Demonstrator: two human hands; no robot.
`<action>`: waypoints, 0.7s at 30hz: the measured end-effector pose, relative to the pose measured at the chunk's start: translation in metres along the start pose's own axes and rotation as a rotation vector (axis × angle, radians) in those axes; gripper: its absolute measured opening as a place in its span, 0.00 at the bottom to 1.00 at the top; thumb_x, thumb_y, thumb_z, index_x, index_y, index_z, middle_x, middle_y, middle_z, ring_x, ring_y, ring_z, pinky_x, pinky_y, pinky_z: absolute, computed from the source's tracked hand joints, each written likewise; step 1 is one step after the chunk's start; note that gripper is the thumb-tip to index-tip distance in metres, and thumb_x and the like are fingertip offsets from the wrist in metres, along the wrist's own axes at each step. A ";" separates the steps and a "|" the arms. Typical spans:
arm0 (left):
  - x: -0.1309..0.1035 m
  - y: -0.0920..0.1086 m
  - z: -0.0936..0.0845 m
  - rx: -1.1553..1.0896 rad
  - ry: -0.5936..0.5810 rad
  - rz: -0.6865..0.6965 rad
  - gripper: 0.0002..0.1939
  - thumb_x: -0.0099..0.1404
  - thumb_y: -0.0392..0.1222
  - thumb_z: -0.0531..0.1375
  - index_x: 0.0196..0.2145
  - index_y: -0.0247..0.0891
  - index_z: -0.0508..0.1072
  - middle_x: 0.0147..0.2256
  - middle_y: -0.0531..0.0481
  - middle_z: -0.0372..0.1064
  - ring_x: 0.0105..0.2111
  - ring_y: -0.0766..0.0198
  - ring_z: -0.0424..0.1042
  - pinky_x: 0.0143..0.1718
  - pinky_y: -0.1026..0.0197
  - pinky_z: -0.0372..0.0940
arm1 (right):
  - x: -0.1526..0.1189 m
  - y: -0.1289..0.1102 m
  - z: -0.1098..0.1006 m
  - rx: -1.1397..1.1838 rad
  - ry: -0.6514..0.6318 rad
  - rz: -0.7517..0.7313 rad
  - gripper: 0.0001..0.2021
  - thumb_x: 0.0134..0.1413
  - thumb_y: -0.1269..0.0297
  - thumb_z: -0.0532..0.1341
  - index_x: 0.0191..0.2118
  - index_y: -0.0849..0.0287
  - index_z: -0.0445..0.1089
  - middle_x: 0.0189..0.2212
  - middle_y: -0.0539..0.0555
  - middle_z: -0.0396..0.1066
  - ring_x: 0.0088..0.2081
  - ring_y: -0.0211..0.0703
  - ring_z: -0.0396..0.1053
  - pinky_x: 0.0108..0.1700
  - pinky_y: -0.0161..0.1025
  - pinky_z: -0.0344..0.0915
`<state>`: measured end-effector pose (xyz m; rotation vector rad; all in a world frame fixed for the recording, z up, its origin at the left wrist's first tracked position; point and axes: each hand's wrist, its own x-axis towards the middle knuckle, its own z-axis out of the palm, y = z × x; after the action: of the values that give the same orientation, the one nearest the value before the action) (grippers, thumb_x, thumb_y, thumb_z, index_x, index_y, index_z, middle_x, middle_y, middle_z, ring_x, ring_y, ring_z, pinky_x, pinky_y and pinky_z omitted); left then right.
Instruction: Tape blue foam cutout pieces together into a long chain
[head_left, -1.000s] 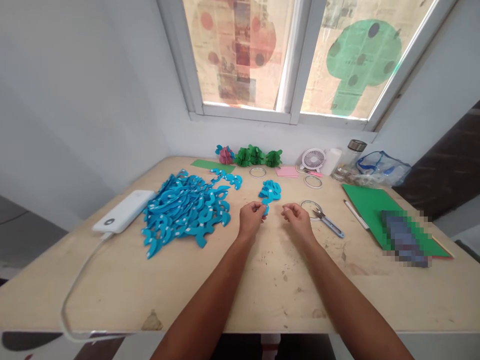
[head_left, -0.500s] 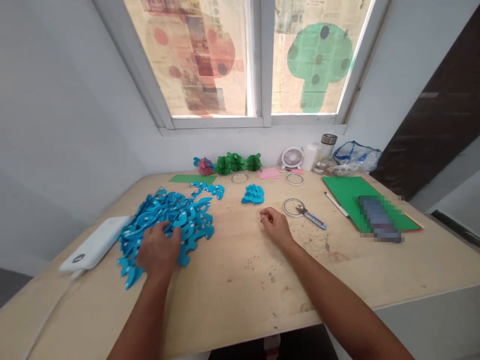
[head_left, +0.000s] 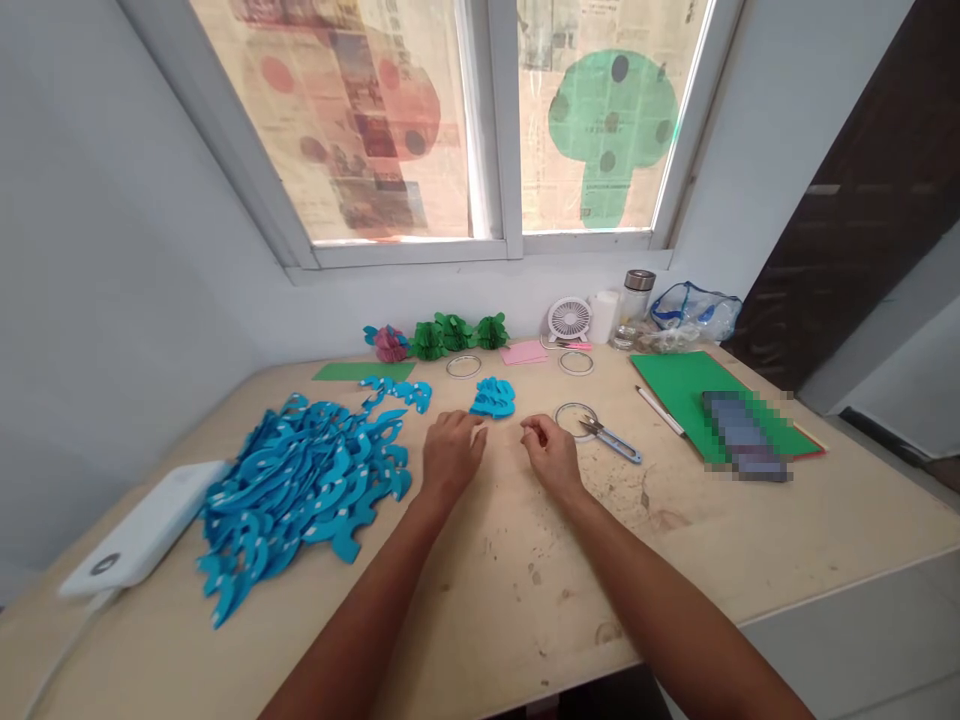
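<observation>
My left hand (head_left: pixel 452 455) is over the middle of the table, its thumb and fingers a little apart, and no object shows between them. Facing it, my right hand (head_left: pixel 550 452) is closed with its fingertips pinched together; whatever they hold, if anything, is too small to make out. Just beyond both hands lies a small stack of blue paper cut-outs (head_left: pixel 493 397). To the left spreads a large pile of wavy blue cut-outs (head_left: pixel 307 480) with white spots. Thread snips (head_left: pixel 613 440) rest partly on a tape roll (head_left: pixel 576 421) beside my right hand.
A white power bank (head_left: pixel 142 530) with a cable lies at the left. Green paper folds (head_left: pixel 454 334), a small fan (head_left: pixel 569 319) and a glass bottle (head_left: pixel 635 308) line the wall. At the right are a white pen (head_left: pixel 660 410) and green sheets (head_left: pixel 675 385) under a blurred phone-like object.
My left hand has lifted off the blue pile and moved right, close to my right hand. My right hand stays pinched in nearly the same place. The camera view has shifted slightly.
</observation>
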<state>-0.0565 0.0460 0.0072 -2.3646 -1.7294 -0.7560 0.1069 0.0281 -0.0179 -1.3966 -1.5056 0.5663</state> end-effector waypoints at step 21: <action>0.011 0.027 0.021 -0.173 0.030 -0.036 0.09 0.58 0.40 0.57 0.37 0.41 0.73 0.38 0.45 0.72 0.42 0.53 0.65 0.41 0.54 0.56 | 0.005 -0.001 -0.001 0.130 0.108 0.154 0.14 0.51 0.59 0.53 0.41 0.59 0.67 0.33 0.54 0.72 0.30 0.39 0.68 0.35 0.36 0.64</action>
<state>-0.0223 0.0538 -0.0010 -2.4214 -1.7659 -0.9798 0.1079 0.0324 -0.0150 -1.4267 -1.2605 0.6610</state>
